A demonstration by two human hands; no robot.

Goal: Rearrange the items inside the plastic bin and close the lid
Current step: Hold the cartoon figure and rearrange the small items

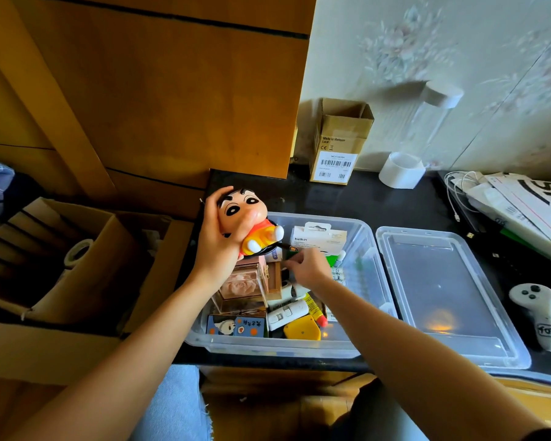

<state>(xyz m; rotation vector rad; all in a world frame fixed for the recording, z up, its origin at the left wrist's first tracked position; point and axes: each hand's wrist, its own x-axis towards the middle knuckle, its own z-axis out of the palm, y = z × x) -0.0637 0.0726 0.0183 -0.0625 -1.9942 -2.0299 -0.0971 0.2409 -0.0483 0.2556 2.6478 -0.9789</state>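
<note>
While the left hand (215, 241) grips the cartoon figurine (248, 222) round its head and lifts it over the far left corner of the plastic bin (368, 249), the right hand (309, 268) reaches down among the contents, fingers curled; whether its grip has closed on anything I cannot tell. The figurine looks hollow and light, smooth enough to slip, so the broad head is the sensible hold. Below it sit a clear rose case (240, 291), likely brittle and best taken by its edges, a white Belkin package (318, 238), a yellow tool (303, 329) and other small things. The lid (442, 291) lies off, just right of the bin on the dark tabletop (347, 195).
</note>
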